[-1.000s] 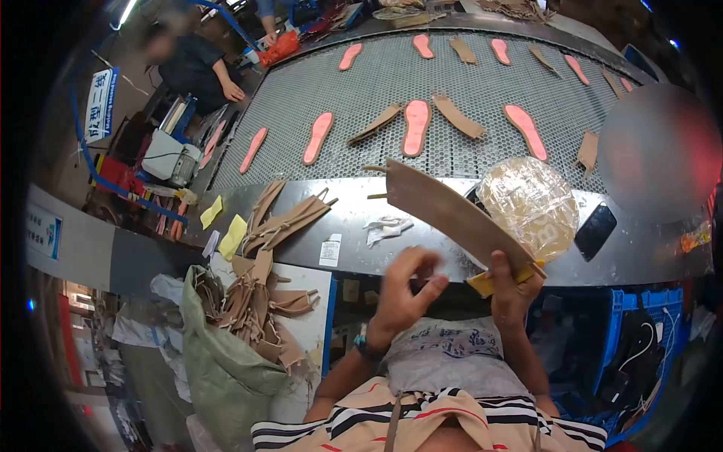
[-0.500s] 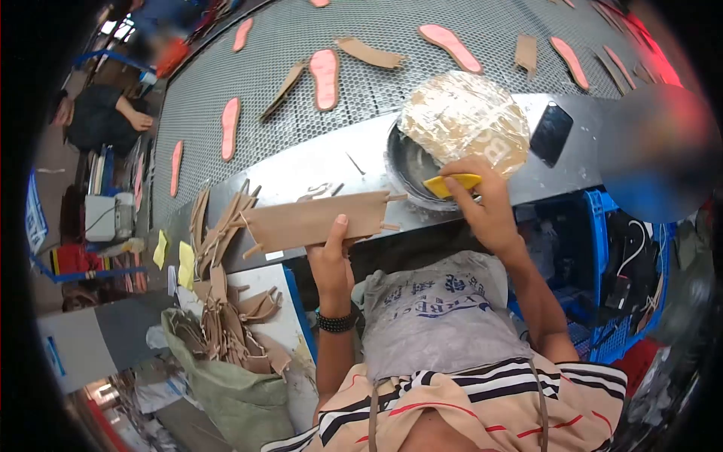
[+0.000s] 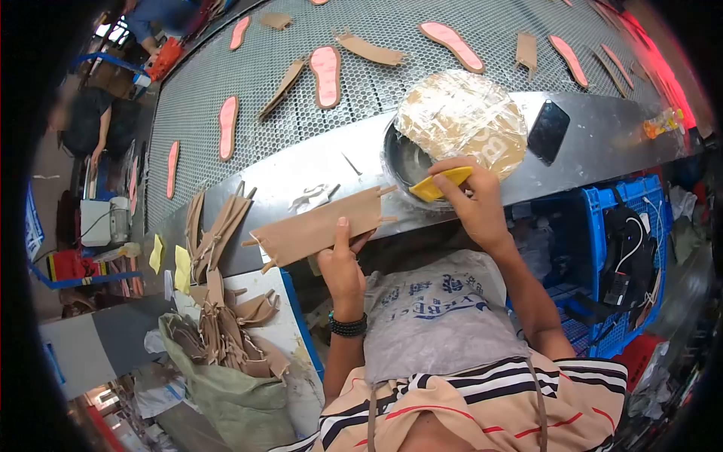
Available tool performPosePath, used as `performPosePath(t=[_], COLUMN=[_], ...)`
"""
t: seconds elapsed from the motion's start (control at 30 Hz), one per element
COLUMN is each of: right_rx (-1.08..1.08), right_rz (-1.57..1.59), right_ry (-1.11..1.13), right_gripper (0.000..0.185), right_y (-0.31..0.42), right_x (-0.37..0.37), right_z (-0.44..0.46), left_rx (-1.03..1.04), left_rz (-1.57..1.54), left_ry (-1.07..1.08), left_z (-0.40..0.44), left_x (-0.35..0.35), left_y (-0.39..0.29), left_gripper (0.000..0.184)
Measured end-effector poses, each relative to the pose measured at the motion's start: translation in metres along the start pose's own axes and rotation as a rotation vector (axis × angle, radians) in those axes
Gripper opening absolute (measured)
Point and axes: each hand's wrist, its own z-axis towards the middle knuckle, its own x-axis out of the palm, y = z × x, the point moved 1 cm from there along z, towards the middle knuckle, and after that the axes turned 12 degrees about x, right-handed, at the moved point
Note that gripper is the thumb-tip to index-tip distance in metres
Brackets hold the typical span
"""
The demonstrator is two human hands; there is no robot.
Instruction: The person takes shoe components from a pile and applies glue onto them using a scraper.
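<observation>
My left hand [image 3: 344, 265] is closed on a flat tan shoe-upper piece [image 3: 312, 227] with short strap ends at its corners, thumb on top and fingers underneath. The piece is held over the front edge of the metal bench. Between my right thumb and fingers is a yellow scraper [image 3: 438, 185]. My right hand [image 3: 480, 207] is at the front rim of a dark round pot [image 3: 397, 162], with the scraper over its opening. A cardboard disc wrapped in clear film [image 3: 471, 113] covers much of the pot. Whether the scraper touches the pot's contents I cannot tell.
Pink insoles [image 3: 325, 77] and tan upper pieces [image 3: 369, 51] lie on the mesh conveyor [image 3: 279, 124]. A phone [image 3: 549, 132] rests right of the pot. Strapped pieces [image 3: 226, 324] heap over a green sack [image 3: 226, 392] at left. A blue crate [image 3: 595, 264] stands right. Another person's hand [image 3: 96, 157] shows far left.
The tan piece in my left hand has tilted, its right end higher. My right hand has turned the yellow scraper slightly at the pot. Another tan piece now shows on the far conveyor.
</observation>
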Motion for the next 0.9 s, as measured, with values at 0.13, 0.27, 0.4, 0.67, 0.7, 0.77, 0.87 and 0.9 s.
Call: performPosePath(t=[0.13,0.27,0.4,0.67,0.7,0.77,0.87,0.9], right_rx=[-0.256,-0.462,-0.556,-0.556,-0.523,-0.553,-0.523,-0.502], right_rz=[0.047,-0.111,-0.205,-0.114,-0.010,0.057,0.077,0.063], right_ry=[0.022,0.047,0.261,0.345,0.234,0.170,0.135,0.081], right_gripper=[0.014,0.019,0.024,0.023,0.023,0.022,0.021,0.020], right_y=[0.008,0.010,0.011,0.021,0.018,0.016,0.005,0.005], right_x=[0.012,0.023,0.022,0.013,0.017,0.027,0.033,0.029], right_z=[-0.004,-0.008,-0.012,-0.008,-0.010,-0.010,-0.009,-0.010], left_rx=[-0.014,0.014,0.054,0.062,0.075,0.062,0.011,-0.007], left_rz=[0.022,0.027,0.031,-0.031,-0.034,-0.085,-0.152,-0.172], left_ry=[0.052,0.069,0.011,-0.041,-0.054,-0.059,-0.046,-0.048], left_z=[-0.002,-0.003,-0.001,-0.002,-0.002,-0.003,-0.002,-0.002], left_x=[0.001,0.000,0.001,0.012,0.014,0.017,0.018,0.016], left_y=[-0.005,-0.007,-0.007,-0.008,-0.008,-0.011,-0.013,-0.015], left_gripper=[0.037,0.036,0.034,0.034,0.034,0.035,0.035,0.035])
